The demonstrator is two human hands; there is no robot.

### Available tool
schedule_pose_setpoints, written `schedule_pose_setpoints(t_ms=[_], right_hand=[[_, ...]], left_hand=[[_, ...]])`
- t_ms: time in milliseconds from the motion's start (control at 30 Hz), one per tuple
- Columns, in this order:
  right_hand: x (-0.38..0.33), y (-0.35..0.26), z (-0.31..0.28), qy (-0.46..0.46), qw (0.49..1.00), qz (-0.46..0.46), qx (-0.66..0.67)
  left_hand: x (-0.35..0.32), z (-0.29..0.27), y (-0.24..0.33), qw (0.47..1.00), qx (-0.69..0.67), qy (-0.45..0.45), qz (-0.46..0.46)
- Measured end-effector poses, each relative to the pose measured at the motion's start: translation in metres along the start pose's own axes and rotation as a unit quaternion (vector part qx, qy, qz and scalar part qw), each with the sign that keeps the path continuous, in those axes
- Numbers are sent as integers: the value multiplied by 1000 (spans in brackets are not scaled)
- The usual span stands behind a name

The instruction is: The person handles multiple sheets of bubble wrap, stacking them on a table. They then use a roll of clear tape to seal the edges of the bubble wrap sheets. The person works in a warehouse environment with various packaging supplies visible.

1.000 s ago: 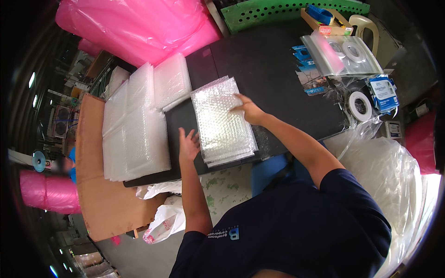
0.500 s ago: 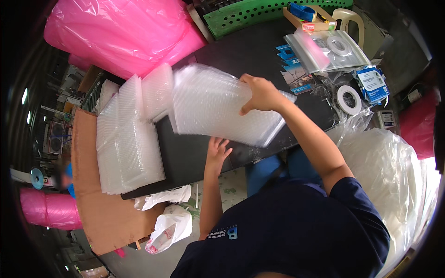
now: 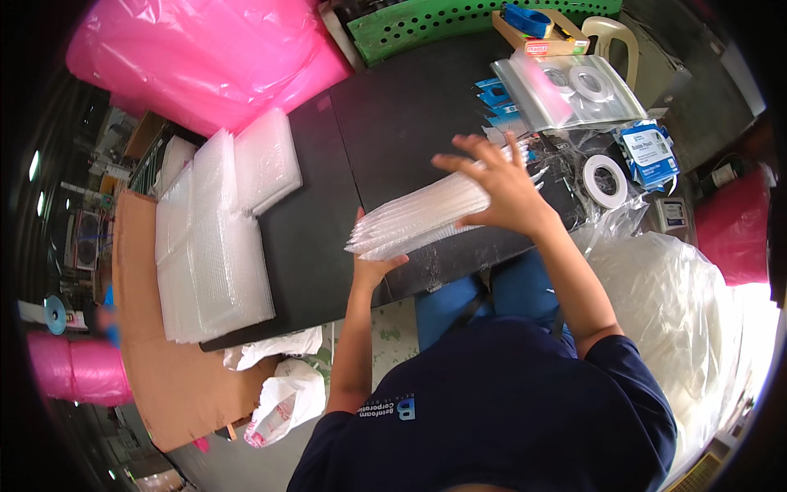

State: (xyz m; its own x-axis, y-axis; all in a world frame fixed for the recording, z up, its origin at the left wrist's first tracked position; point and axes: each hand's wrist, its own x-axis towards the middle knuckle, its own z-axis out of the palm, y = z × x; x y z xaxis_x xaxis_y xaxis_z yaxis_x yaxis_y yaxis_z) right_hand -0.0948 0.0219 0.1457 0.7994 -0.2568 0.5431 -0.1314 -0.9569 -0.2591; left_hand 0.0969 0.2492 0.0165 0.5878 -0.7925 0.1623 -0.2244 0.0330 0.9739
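Touching the bubble-wrap stack (image 3: 430,210), the left hand (image 3: 375,267) is partly hidden.

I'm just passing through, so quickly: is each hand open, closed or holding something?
Left hand: cupped at the left end of the bubble-wrap stack; grip cannot be told.
Right hand: open, fingers spread at the stack's right end.

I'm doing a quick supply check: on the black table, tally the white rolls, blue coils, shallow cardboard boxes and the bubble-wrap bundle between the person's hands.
White rolls: 3
Blue coil: 1
Shallow cardboard box: 1
Bubble-wrap bundle, counted as one: 1
Total: 6
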Motion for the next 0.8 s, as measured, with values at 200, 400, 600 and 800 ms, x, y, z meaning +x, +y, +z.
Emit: schedule_pose_setpoints(t_ms=[200, 400, 600, 800], right_hand=[[-66, 69, 13, 407, 702, 428, 397], [-78, 42, 52, 303, 726, 404, 467], [-66, 1, 30, 310, 947, 86, -7], [-79, -52, 49, 46, 999, 18, -17]], left_hand=[[-1, 17, 0, 995, -94, 28, -21], [2, 31, -2, 997, -77, 20, 3], [-1, 30, -2, 998, -19, 44, -30], [2, 34, -7, 995, -39, 61, -70]])
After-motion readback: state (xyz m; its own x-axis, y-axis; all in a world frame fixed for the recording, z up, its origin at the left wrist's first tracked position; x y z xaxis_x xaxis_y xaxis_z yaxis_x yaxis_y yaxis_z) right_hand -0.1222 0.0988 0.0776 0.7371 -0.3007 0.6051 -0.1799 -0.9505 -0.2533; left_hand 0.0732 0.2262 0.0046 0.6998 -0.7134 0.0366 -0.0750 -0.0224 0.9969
